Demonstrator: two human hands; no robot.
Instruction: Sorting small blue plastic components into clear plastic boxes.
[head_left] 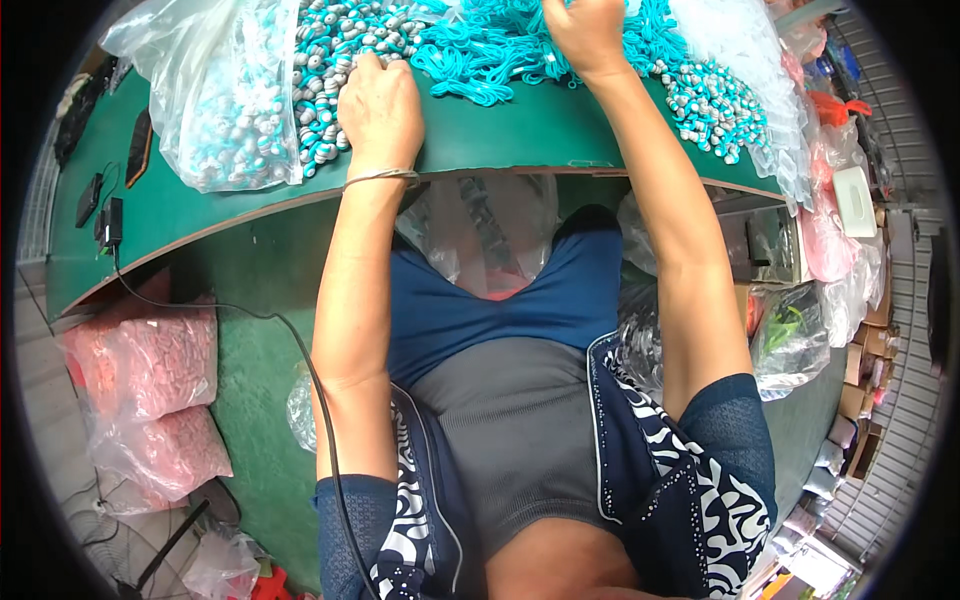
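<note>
My left hand [380, 112] rests at the edge of a heap of grey-and-teal striped beads [318, 95]. Its fingers are curled in, and whatever they pinch is hidden. Further right, my right hand [592, 38] reaches over a pile of thin teal cords [485, 62]. Its fingers bend together close to the top of the picture and are partly cut off, so what they hold does not show. Beyond my right forearm lies a cluster of smaller grey, white and teal pieces [715, 105]. All of this sits on a green tabletop [470, 140].
A clear plastic bag [235, 130] of teal-and-white pieces stands left of the beads. Clear bags [735, 45] lie at right. A phone [140, 148] and a small black box [110, 222] with a cable [270, 316] are at left. Bags of pink pieces [165, 370] sit below.
</note>
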